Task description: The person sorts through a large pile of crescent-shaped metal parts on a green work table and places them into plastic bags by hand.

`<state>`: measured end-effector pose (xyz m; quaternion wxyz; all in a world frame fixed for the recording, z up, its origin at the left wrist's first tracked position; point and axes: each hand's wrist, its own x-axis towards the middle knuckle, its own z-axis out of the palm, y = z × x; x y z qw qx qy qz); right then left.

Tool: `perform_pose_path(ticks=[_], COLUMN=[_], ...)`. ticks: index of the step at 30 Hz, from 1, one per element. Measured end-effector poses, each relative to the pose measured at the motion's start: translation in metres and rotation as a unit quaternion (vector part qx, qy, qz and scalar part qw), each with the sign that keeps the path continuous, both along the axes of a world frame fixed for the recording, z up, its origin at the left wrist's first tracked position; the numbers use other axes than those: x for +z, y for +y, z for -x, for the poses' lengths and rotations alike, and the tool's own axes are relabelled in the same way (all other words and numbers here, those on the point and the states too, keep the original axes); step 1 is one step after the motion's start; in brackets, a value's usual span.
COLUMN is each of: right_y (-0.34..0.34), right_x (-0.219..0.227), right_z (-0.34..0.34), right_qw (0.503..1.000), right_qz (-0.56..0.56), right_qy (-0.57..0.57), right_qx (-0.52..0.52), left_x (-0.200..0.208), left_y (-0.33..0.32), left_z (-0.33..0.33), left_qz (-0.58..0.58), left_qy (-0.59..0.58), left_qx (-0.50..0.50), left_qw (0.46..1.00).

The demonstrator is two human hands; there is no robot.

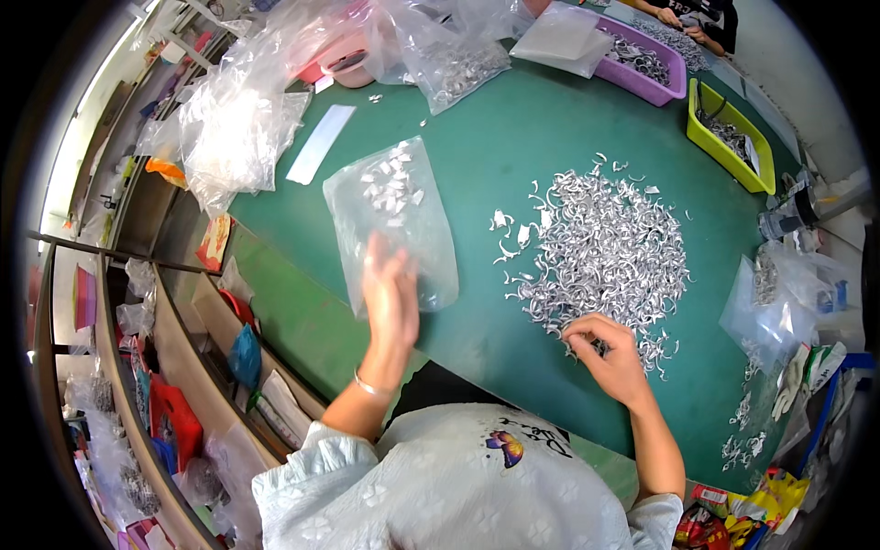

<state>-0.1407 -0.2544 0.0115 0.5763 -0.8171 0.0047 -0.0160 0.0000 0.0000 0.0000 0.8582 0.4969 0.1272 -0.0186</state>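
A large heap of small curved silver metal pieces lies on the green table. At its near edge is my right hand, its fingers curled and thumb pressed in towards them. Whatever it pinches is too small to make out. My left hand is over the lower part of a clear plastic bag, fingers stretched out and slightly blurred, with nothing visible in it. Small white pieces are clustered at the bag's upper end. A few similar white bits lie at the heap's left edge.
A white strip and a pile of clear bags lie at the far left. Purple and lime-green trays holding metal pieces stand at the far right. Another person's hands work beyond. Shelves stand at left.
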Motion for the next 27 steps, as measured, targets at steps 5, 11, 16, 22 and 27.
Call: perform_pose_path(ticks=[5,11,16,22,27], right_y=[-0.048,-0.132,-0.148,-0.115,-0.102], right_x=[-0.026,-0.053,-0.075,-0.062,-0.055], right_z=[-0.019,-0.072,-0.122,-0.123,-0.115], right_qw=[0.975,0.921,0.901,0.917,0.921], right_qz=[0.090,0.253,0.358,0.364,0.350], right_qy=[-0.042,-0.121,-0.057,-0.024,-0.047], right_qx=[-0.197,-0.271,-0.239,-0.162,-0.162], left_x=[-0.032,-0.002,-0.051,-0.066,-0.044], left_y=[-0.011,-0.112,-0.196,-0.218,-0.206], left_z=[0.068,-0.007,-0.074,-0.075,-0.070], left_qz=[-0.121,-0.372,-0.597,-0.619,-0.610], left_qy=[-0.072,-0.317,-0.431,-0.376,-0.357], left_qx=[-0.165,-0.370,-0.228,-0.288,-0.332], left_qw=[0.976,0.790,0.637,0.626,0.625])
